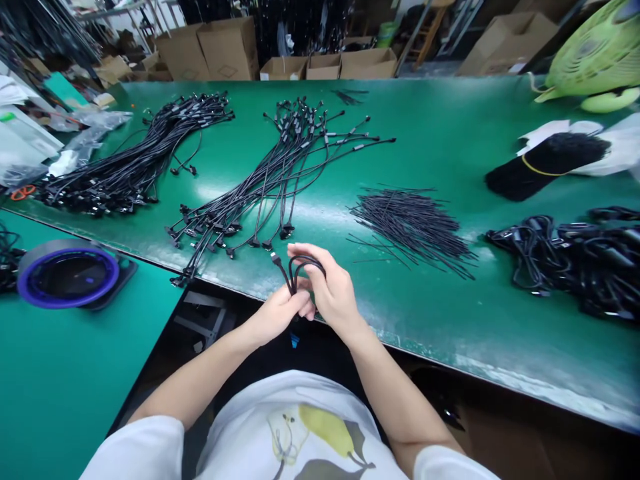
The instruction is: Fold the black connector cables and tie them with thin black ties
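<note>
My left hand [277,313] and my right hand [330,290] meet above the front edge of the bench, both gripping a black cable [305,262]. The cable forms a loop over my right fingers, a metal-tipped plug [275,258] sticks out to the left, and a blue-tipped end [295,341] hangs below. Nearest my hands lies a fanned bundle of black branched cables [280,180]. A second bundle [135,160] lies to its left. To the right are a pile of thin black wires [413,230] and a heap of coiled black cables [565,263].
The green-topped bench [440,127] runs across the view, with a second green table [65,380] at the left holding a blue-rimmed round object [67,273]. A banded black bundle [545,163], a green fan [595,57] and cardboard boxes [227,50] lie beyond.
</note>
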A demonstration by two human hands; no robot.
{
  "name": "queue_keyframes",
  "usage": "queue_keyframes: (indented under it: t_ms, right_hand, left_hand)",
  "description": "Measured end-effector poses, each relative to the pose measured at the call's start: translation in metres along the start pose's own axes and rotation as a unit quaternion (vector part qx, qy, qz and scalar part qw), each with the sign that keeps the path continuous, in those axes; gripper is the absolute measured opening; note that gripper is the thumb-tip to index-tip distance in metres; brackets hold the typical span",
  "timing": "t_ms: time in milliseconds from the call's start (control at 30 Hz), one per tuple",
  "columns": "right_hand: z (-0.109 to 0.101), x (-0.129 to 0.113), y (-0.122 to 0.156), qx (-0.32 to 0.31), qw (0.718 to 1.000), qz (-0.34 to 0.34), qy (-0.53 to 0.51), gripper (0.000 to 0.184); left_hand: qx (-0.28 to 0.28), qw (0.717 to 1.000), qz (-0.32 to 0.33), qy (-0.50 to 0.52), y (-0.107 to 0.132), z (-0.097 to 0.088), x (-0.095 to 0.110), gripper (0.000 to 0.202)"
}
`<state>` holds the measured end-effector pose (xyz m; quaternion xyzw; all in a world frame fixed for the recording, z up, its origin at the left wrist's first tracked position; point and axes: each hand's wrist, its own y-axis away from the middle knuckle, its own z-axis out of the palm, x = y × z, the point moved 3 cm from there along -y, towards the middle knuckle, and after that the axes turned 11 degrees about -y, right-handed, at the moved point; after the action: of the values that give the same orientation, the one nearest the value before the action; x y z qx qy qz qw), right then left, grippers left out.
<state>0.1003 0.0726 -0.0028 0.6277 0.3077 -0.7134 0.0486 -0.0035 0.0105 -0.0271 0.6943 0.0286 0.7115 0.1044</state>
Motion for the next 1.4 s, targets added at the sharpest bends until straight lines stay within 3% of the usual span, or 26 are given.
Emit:
queue_keyframes:
  t_ms: [67, 133, 233, 367, 500, 567, 700, 833, 933, 1100, 1200, 1267, 1400]
  right_hand:
    - [0.001, -0.001, -0.002, -0.01, 0.992, 0.074, -0.105, 0.03]
    - [0.0, -0.004, -0.004, 0.003, 0.98, 0.103, -0.167, 0.029]
    - [0.001, -0.01, -0.006, 0.022, 0.986, 0.086, -0.143, 0.028]
    - [0.007, -0.017, 0.0, 0.016, 0.998, 0.04, -0.051, 0.029]
    - [0.008, -0.021, 0.003, -0.011, 0.994, 0.074, -0.075, 0.032]
    - [0.005, -0.021, 0.0, -0.034, 0.987, 0.111, -0.112, 0.031]
    - [-0.002, -0.014, -0.005, -0.044, 0.967, 0.17, -0.186, 0.026]
    - [-0.004, -0.008, -0.002, -0.023, 0.939, 0.214, -0.269, 0.033]
    - [-0.004, -0.003, 0.002, 0.004, 0.915, 0.256, -0.311, 0.037]
    - [-0.012, 0.001, -0.007, 0.06, 0.899, 0.25, -0.354, 0.037]
    - [-0.016, -0.002, -0.015, 0.088, 0.878, 0.247, -0.401, 0.042]
    - [-0.018, -0.004, -0.018, 0.09, 0.872, 0.252, -0.409, 0.046]
    - [-0.021, -0.002, -0.017, 0.098, 0.888, 0.245, -0.377, 0.048]
  left_hand:
    - [-0.008, 1.0, -0.001, 0.015, -0.001, 0.0, 0.004, 0.033]
    - [-0.01, 1.0, 0.013, 0.01, -0.002, 0.0, 0.01, 0.029]
    - [-0.008, 0.999, 0.025, -0.032, -0.002, 0.001, 0.016, 0.021]
    - [-0.023, 0.995, 0.019, -0.095, -0.006, 0.002, 0.015, 0.029]
    - [-0.053, 0.992, 0.024, -0.114, -0.009, 0.002, 0.014, 0.03]
    - [-0.092, 0.991, 0.014, -0.097, -0.008, 0.004, 0.017, 0.032]
    - [-0.234, 0.97, -0.031, -0.053, -0.001, 0.01, 0.021, 0.045]
    - [-0.274, 0.96, -0.014, -0.049, 0.001, 0.004, 0.017, 0.049]
    - [-0.259, 0.965, -0.005, -0.039, -0.001, 0.003, 0.009, 0.05]
    - [-0.237, 0.96, -0.094, 0.118, 0.0, 0.024, -0.004, 0.055]
    - [-0.233, 0.95, -0.133, 0.161, 0.001, 0.036, -0.008, 0.053]
    - [-0.215, 0.955, -0.127, 0.158, 0.0, 0.037, -0.009, 0.052]
    - [-0.133, 0.979, -0.09, 0.123, -0.004, 0.027, -0.008, 0.051]
